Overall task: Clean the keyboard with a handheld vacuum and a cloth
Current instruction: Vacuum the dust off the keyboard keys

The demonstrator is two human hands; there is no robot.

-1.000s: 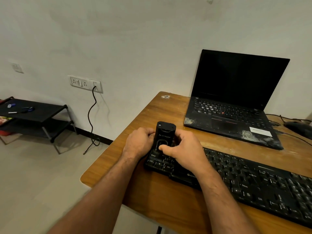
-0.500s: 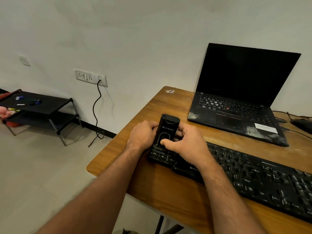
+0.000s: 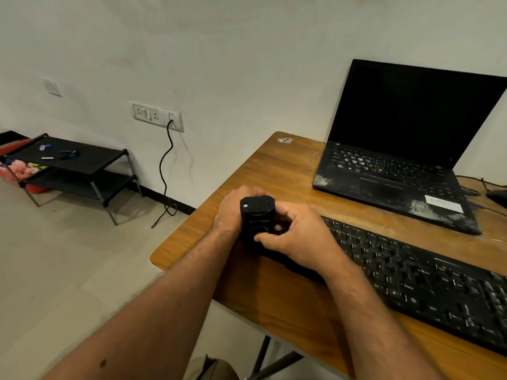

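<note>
head view: at frame centre both hands clasp the black handheld vacuum (image 3: 257, 223), standing upright on the left end of the black keyboard (image 3: 428, 281). the left hand (image 3: 233, 212) wraps its far side; the right hand (image 3: 299, 237) curls fingers around its near face. keyboard lies on the wooden tabletop (image 3: 274, 171); an open laptop (image 3: 406, 144) sits at upper right.

At upper left we see a white wall (image 3: 219, 50) with a socket plate (image 3: 156, 115); at left, a black shelf (image 3: 74, 165) on grey floor (image 3: 55, 270).
</note>
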